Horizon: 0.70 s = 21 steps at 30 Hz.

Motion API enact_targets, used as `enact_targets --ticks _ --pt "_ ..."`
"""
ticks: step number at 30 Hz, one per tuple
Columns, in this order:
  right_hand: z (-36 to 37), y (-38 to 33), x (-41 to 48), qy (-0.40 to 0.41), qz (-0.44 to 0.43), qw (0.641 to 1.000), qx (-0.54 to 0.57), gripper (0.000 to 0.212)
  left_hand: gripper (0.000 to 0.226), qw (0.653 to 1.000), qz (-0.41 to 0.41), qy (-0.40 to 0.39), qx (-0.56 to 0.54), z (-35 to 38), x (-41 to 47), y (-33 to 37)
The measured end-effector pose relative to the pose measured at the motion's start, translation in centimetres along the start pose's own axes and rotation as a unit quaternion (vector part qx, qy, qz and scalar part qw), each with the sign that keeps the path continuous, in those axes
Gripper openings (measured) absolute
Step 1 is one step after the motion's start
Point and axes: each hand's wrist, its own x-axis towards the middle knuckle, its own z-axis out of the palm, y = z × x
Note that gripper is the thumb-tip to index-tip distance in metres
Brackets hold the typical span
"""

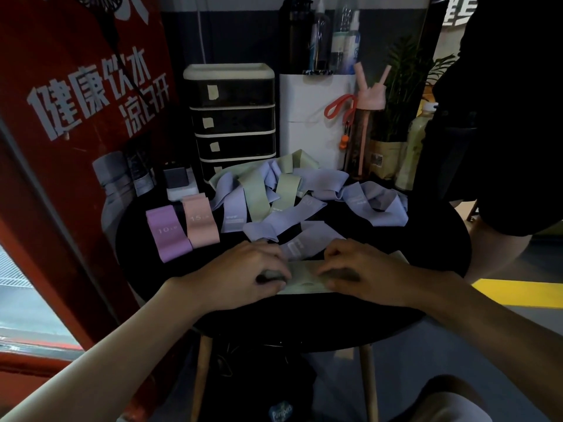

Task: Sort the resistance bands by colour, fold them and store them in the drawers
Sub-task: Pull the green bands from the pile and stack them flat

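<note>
Where left hand (243,277), right hand (364,272) hold green band (304,280), ends hidden.

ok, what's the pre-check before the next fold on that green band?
1. Both hands on the band: left hand and right hand hold the ends of the pale green band: ok.
2. Band resting on the table, near the front edge: ok.
3. Band edges lined up: hidden under the hands: cannot tell.
4. Finished bands kept apart: purple band and pink band lie folded side by side at the left: ok.
5. Colours separated: mixed pile has lavender and green bands tangled together: not ok.
6. Drawer ready: drawer unit shows every visible drawer closed: not ok.
</note>
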Motion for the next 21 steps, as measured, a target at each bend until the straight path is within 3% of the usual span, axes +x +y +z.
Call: enact_targets --ticks 3,7,10,12,14,16,21 --pt "-1.3 -0.6 1.0 -0.037 0.004 0.999 0.035 0.017 0.011 1.0 0.012 -0.018 0.014 -0.5 0.6 0.3" --pt "-2.2 0.4 4.8 0.068 0.035 0.995 0.065 0.017 0.01 0.998 -0.022 -0.049 -0.038 -1.3 1.6 0.2" --pt "-2.2 2.1 8.4 0.064 0.028 0.995 0.072 0.022 0.01 0.995 -0.079 0.015 -0.062 -2.7 3.6 -1.0" --pt "-1.4 3.6 9.9 0.019 0.07 0.995 0.071 0.007 0.011 0.99 -0.124 0.052 -0.037 -3.8 5.4 -3.0" --pt "-0.8 4.9 10.8 -0.032 0.115 0.993 0.025 0.022 0.016 0.985 -0.161 0.054 0.005 -4.7 7.5 -5.8" --pt "-0.4 5.8 11.2 -0.058 0.119 0.99 0.053 0.024 0.022 0.978 -0.206 0.028 0.026 -5.0 9.6 -8.3" --pt "0.0 7.1 11.2 -0.042 0.093 0.992 0.072 0.037 0.046 0.96 -0.274 -0.025 0.058 -3.5 13.5 -11.3"
